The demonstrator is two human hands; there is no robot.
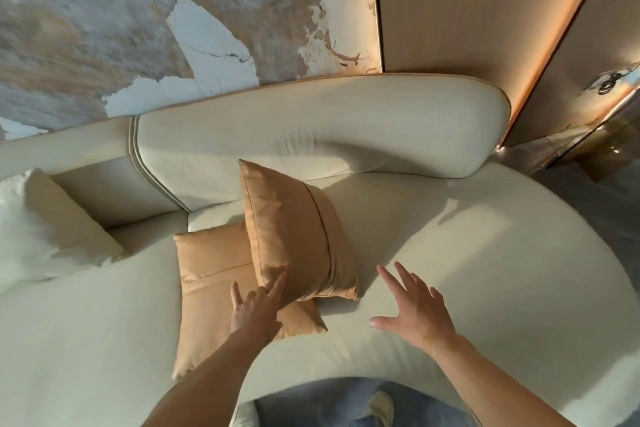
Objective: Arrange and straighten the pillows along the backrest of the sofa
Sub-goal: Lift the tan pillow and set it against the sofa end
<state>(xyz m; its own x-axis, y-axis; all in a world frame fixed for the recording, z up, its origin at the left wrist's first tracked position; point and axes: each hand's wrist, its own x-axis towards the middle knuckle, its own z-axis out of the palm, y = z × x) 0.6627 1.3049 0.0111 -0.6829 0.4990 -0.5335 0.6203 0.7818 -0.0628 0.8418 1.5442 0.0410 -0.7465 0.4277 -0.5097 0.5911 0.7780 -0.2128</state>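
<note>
head view, near to far. my left hand (pixel 254 308) is out over the seat, fingers spread and straight, nothing gripped; the fingertips (pixel 278 282) touch the near lower edge of the upper tan pillow (pixel 294 236). my right hand (pixel 414 308) is flat and wide open, palm down over bare seat cushion (pixel 485 270), just right of that pillow, holding nothing; can't tell if it touches the fabric. under my left wrist lies the lower tan pillow (pixel 211 288), flat on the seat, long side running toward me. the upper tan pillow rests across it, tilted, its far corner up against the backrest (pixel 311 128), its near end overlapping the lower one. both sit about mid sofa (pixel 86 340), in front of the seam between two back sections. further left, a cream pillow (pixel 52 232) leans in the corner of the left section, well apart from the tan pair. behind the backrest a marbled wall panel (pixel 138 28), and to the right a wood panel (pixel 467 3) with a lit strip.
</note>
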